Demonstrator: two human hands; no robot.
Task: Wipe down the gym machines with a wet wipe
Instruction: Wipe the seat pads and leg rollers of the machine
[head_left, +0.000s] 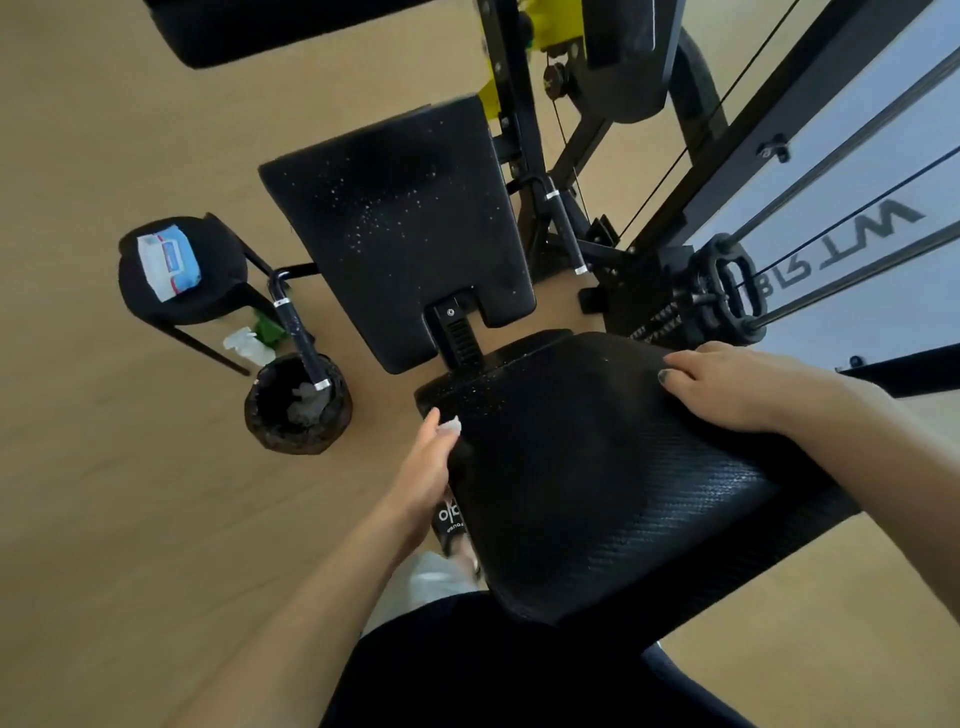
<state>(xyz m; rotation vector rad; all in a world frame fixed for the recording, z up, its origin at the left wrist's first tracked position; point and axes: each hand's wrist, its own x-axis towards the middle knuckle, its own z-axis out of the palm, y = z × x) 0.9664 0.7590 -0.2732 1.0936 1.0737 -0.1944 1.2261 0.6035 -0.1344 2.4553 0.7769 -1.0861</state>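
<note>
A black gym machine stands in front of me, with a textured back pad (597, 467) close by and a seat pad (405, 228) beyond it, speckled with droplets. My left hand (428, 462) grips a small white wet wipe (450, 427) against the left edge of the near pad. My right hand (737, 387) rests flat on the pad's upper right edge, fingers spread, holding nothing.
A pack of wet wipes (169, 260) lies on a black stool (182, 296) at left. Below it stand a bin (298, 402) with used wipes and a spray bottle (249, 345). Cables, a weight stack (722, 291) and frame bars crowd the right. Wooden floor all around.
</note>
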